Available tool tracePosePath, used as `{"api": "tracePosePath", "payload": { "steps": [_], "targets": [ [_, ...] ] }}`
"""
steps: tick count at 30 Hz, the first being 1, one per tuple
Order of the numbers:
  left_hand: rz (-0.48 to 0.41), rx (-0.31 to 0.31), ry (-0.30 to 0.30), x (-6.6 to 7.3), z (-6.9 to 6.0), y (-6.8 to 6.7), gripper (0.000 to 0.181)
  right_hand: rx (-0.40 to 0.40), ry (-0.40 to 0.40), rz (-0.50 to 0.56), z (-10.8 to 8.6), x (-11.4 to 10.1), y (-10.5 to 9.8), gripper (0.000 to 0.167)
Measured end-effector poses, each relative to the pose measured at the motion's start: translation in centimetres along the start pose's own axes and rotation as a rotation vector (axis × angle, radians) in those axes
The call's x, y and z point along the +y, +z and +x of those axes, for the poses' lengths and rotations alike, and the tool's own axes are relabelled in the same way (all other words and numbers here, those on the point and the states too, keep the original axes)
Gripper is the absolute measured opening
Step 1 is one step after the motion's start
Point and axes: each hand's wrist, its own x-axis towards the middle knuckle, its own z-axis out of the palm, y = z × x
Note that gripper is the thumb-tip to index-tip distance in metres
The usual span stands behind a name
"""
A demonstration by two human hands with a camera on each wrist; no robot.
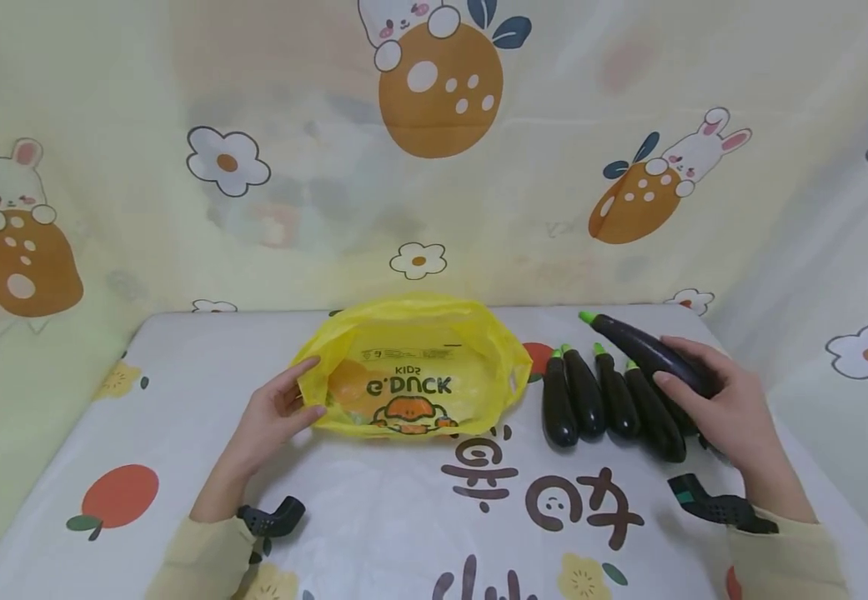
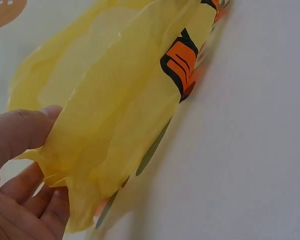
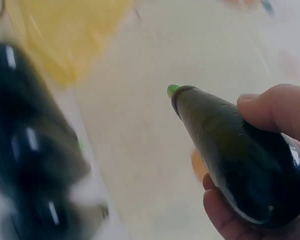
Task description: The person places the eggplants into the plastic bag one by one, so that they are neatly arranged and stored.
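Observation:
A yellow plastic bag (image 1: 411,367) with a duck print lies with its mouth spread wide. My left hand (image 1: 276,421) grips the bag's left edge, and the left wrist view shows the thumb and fingers (image 2: 27,185) around the thin yellow film (image 2: 105,115). On the right, my right hand (image 1: 730,408) holds a dark eggplant (image 1: 647,346) by its thick end, the green tip pointing up and left. Below it several eggplants (image 1: 584,392) lie side by side. In the right wrist view the held eggplant (image 3: 240,150) sits between thumb and fingers.
A white printed cloth (image 1: 373,517) covers the table. Behind it hangs a pale yellow curtain (image 1: 313,225) with rabbits and flowers. The row of eggplants lies just right of the bag. Each wrist wears a black strap mount (image 1: 726,507).

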Motion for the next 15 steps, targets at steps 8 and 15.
{"api": "tracePosePath", "payload": {
  "steps": [8,15],
  "targets": [
    [-0.037,-0.009,0.004,-0.3,0.3,0.2,0.071,-0.056,-0.219,0.029,-1.0,-7.3,5.0,0.048],
    [-0.032,0.008,0.001,-0.4,0.4,0.0,0.073,-0.223,-0.398,0.100,0.2,-12.2,9.7,0.045]
  ]
}}
